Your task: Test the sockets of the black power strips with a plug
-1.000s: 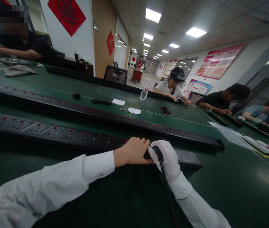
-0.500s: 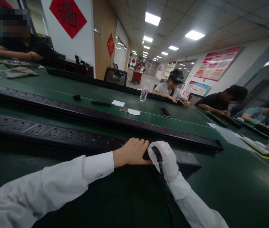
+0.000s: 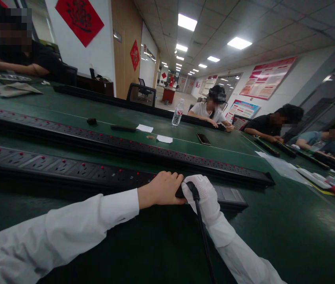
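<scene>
My bare left hand (image 3: 163,188) is curled tight on the long black power strip (image 3: 67,167), which lies on the green table (image 3: 288,228) close to me. My gloved right hand (image 3: 203,194) is wrapped around a black tool (image 3: 198,213), its tip on the strip. If I push crooked, I think the tool could slip off and poke my bare fingers.

No legible text. Red diamond wall decoration (image 3: 79,18) far left beyond the hands: black character, unreadable. Red-headed wall poster (image 3: 267,77) far right beyond: print too small. Bottle (image 3: 177,112) label: unreadable.
</scene>
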Action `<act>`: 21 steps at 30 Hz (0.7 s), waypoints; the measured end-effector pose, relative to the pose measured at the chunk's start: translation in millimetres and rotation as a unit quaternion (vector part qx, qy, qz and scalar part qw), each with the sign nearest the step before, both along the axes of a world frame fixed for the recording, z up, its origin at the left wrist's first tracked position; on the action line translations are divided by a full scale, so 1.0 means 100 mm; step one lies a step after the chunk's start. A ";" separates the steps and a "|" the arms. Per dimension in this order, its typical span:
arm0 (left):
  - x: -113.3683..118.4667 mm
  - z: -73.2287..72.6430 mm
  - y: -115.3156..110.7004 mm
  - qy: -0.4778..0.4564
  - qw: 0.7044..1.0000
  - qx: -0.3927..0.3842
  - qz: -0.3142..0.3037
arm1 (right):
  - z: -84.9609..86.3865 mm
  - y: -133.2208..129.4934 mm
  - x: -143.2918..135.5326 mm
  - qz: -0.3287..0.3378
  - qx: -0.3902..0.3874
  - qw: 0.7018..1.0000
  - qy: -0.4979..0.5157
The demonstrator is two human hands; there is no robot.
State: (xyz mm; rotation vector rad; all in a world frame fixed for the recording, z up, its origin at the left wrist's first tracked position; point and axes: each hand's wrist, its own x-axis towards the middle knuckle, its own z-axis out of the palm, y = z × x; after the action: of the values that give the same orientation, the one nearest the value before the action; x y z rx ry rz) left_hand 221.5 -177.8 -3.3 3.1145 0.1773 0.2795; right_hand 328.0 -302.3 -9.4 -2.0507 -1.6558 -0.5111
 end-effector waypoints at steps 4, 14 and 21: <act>0.00 -0.02 0.00 -0.007 1.000 0.004 -0.002 | -0.01 0.00 0.01 0.002 0.001 1.000 0.007; -0.01 0.01 0.00 0.000 1.000 -0.003 -0.004 | 0.02 0.00 -0.01 0.000 0.009 1.000 -0.007; -0.01 0.02 0.00 0.004 1.000 -0.006 -0.003 | 0.01 0.00 0.00 0.003 0.009 1.000 -0.016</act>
State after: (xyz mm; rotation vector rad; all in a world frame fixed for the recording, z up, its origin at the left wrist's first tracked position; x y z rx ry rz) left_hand 221.0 -178.1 -1.7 3.1036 0.1692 0.2662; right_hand 327.8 -302.6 -8.2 -2.0336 -1.6699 -0.5577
